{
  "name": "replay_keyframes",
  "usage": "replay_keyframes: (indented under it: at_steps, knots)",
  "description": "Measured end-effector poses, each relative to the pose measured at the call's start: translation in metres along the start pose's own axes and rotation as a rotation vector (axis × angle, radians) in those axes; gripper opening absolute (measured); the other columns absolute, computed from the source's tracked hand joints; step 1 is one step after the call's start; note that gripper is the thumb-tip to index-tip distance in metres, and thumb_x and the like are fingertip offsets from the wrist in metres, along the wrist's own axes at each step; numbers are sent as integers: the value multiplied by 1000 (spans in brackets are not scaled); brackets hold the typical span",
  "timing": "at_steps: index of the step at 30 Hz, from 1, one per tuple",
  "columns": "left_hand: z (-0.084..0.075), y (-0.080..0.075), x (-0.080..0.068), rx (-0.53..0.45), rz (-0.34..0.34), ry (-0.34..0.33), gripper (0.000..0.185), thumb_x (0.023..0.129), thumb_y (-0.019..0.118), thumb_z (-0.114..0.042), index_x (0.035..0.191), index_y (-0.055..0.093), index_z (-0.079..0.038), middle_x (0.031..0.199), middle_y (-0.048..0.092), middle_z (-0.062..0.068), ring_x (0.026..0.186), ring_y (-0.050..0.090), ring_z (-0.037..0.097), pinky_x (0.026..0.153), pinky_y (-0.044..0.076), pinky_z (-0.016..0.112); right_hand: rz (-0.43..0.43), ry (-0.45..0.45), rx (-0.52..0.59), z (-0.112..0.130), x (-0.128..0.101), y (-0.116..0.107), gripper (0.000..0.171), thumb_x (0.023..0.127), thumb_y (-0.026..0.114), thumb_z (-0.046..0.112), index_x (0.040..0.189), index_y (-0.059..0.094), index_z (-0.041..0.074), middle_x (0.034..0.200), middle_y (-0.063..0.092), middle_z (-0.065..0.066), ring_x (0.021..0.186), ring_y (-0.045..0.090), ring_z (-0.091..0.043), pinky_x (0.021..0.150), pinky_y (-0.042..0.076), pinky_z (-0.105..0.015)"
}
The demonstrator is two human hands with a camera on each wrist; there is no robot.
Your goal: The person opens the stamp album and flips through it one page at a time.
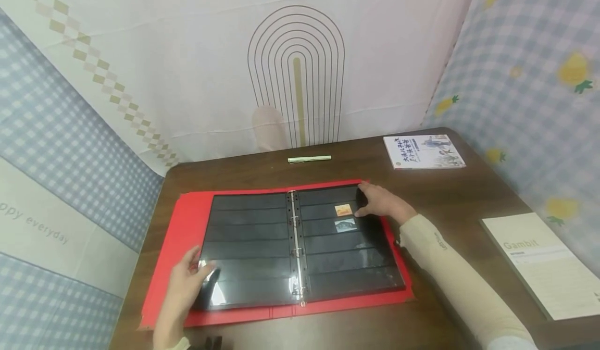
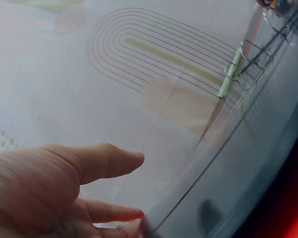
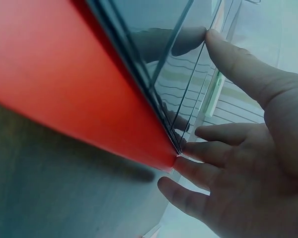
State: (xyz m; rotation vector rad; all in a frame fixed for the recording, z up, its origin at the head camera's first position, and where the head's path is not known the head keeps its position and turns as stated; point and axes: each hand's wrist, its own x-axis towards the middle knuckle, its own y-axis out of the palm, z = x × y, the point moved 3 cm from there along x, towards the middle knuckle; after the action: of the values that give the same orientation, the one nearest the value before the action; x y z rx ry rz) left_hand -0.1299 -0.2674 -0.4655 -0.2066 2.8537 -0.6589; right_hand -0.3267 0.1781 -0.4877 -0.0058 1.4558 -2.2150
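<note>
- Stamp album [image 1: 300, 246] is lying open and flat on the brown tabletop [image 1: 450, 194], red cover spreading out past the black pages on all sides, ring spine running down the middle.
- Two stamps [image 1: 344, 210] are sitting in the upper strips of the right-hand page, one orange, one darker just below it.
- Left hand [image 1: 185, 282] is resting at the lower-left corner of the left page; thumb lying on the glossy pocket sheet, other digits relaxed, not curling round anything. Left wrist view is showing the thumb straight over the clear sheet.
- Right hand [image 1: 382, 201] is sitting at the upper-right edge of the right page, just right of the stamps; fingers [image 3: 223, 136] spread and fairly straight, tips touching the page edges at the corner of the red cover, thumb pressing on the top sheet. Can't tell if any sheet is being pinched.
- Green pen [image 1: 309, 159] is lying near the back of the tabletop, well apart from the album.
- Small book [image 1: 424, 152] is lying at the far right corner; a pale booklet marked "Gambit" [image 1: 544, 266] is lying at the right edge, near the right forearm.
</note>
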Motion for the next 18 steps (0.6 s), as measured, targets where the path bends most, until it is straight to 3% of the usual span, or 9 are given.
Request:
replay_keyframes:
  at_steps: [7,14,18]
  knots:
    - [-5,9,-6,240,-7,-18,87,92,73,-21,151,21,16,149,31,43,139,31,56,111,29,64,-7,-20,-13,0,0,-1,90,86,81,27,150,32,-14,157,28,-34,145,23,-50,118,20,-59]
    - [-2,25,-12,385,-59,-24,95,84,79,-25,150,24,15,141,32,45,132,27,61,105,27,73,13,-12,-10,0,-3,1,90,90,78,28,153,28,-12,159,22,-32,149,13,-47,119,16,-57]
    - [2,35,-17,427,-61,-41,98,81,81,-25,152,24,13,141,30,44,131,24,59,99,25,74,5,-40,-11,0,-5,2,89,91,77,29,153,28,-11,159,24,-33,148,17,-48,118,19,-59]
